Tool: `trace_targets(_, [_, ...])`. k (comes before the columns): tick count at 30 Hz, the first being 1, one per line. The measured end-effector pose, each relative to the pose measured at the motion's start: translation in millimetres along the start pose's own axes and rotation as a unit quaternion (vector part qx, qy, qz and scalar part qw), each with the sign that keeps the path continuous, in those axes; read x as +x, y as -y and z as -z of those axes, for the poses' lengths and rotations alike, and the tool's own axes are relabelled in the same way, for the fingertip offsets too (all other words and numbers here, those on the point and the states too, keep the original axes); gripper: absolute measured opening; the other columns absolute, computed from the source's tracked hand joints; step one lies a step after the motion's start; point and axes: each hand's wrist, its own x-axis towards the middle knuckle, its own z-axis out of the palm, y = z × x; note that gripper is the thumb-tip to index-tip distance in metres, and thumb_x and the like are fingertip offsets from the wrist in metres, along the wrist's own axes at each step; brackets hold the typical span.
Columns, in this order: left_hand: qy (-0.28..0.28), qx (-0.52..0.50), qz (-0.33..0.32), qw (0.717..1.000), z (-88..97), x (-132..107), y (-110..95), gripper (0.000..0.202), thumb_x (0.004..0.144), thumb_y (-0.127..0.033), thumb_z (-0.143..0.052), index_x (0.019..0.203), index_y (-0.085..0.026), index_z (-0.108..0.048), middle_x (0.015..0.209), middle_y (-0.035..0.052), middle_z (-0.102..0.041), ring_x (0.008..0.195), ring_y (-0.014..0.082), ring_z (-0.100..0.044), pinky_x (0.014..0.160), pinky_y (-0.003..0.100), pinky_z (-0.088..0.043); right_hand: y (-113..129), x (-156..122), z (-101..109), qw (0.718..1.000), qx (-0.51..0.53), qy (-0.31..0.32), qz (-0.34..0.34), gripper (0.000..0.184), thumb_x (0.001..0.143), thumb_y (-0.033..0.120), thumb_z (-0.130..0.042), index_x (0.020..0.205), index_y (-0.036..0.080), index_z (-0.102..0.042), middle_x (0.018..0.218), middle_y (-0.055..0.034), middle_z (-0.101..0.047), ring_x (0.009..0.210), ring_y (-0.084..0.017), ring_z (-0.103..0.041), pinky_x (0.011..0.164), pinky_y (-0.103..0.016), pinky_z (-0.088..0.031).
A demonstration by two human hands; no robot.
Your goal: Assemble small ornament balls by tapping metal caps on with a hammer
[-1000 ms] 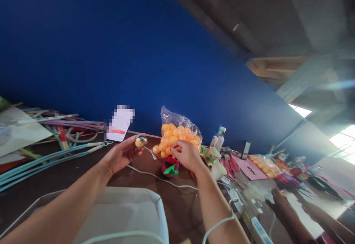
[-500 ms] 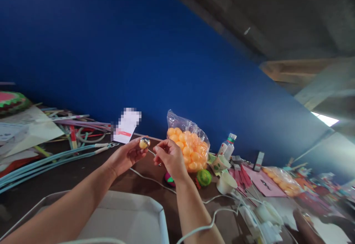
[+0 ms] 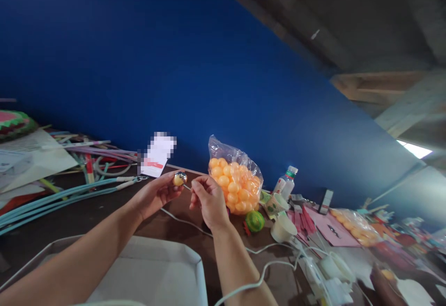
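Fingers of left hand (image 3: 157, 195) clamp shiny gold-and-silver round ball (image 3: 180, 179); right hand (image 3: 210, 200) at ball's four o'clock, fingers bunched, any grip unclear; clear plastic bag (image 3: 222, 150) holds round orange balls (image 3: 234, 187), right hand's two o'clock.

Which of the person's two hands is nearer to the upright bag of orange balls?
Right. The right hand overlaps the left edge of the bag in view; the left hand is farther left, holding a shiny ball.
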Motion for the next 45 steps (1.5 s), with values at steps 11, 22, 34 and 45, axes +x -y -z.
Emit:
trace_targets(11, [0.038,0.038,-0.022,0.998,-1.6,-0.3,0.3,0.029,0.085,-0.017,-0.069,0.114,-0.013,-0.073,0.102,0.0128,-0.079,0.085,0.0221,-0.076,0.078,0.029,-0.062,-1.0,2.3,-5.6,0.992,0.094,-0.021,-0.082,0.034,0.063,0.039,-0.085,0.083,0.016,-0.069,0.075,-0.0001,-0.069,0.055,-0.008,-0.058,0.044,-0.017,-0.048])
trace_targets(22, [0.044,0.062,-0.015,0.997,-6.4,0.0,0.0,0.032,0.077,-0.02,-0.08,0.108,-0.012,-0.075,0.097,0.0095,-0.08,0.085,0.0201,-0.075,0.081,0.028,-0.061,-7.3,3.1,-6.8,0.994,0.085,-0.035,-0.061,0.029,0.064,0.035,-0.082,0.082,0.02,-0.066,0.073,0.0009,-0.071,0.049,-0.008,-0.055,0.041,-0.018,-0.043])
trace_targets(34, [0.037,0.084,-0.019,0.996,-0.1,5.5,4.5,0.033,0.078,-0.015,-0.079,0.111,-0.014,-0.074,0.097,0.0068,-0.08,0.085,0.016,-0.073,0.084,0.027,-0.059,-8.9,2.0,-9.4,0.991,0.093,-0.047,-0.083,0.029,0.063,0.035,-0.083,0.082,0.019,-0.067,0.072,0.001,-0.072,0.044,-0.006,-0.049,0.037,-0.017,-0.035])
trace_targets(45, [0.029,0.07,-0.026,0.997,-3.5,5.7,5.5,0.028,0.075,-0.015,-0.081,0.102,-0.014,-0.076,0.092,0.0057,-0.079,0.084,0.016,-0.072,0.082,0.026,-0.06,-9.4,2.6,-10.8,0.988,0.093,-0.071,-0.099,0.03,0.061,0.034,-0.082,0.08,0.019,-0.065,0.068,0.001,-0.071,0.041,-0.005,-0.042,0.035,-0.016,-0.023])
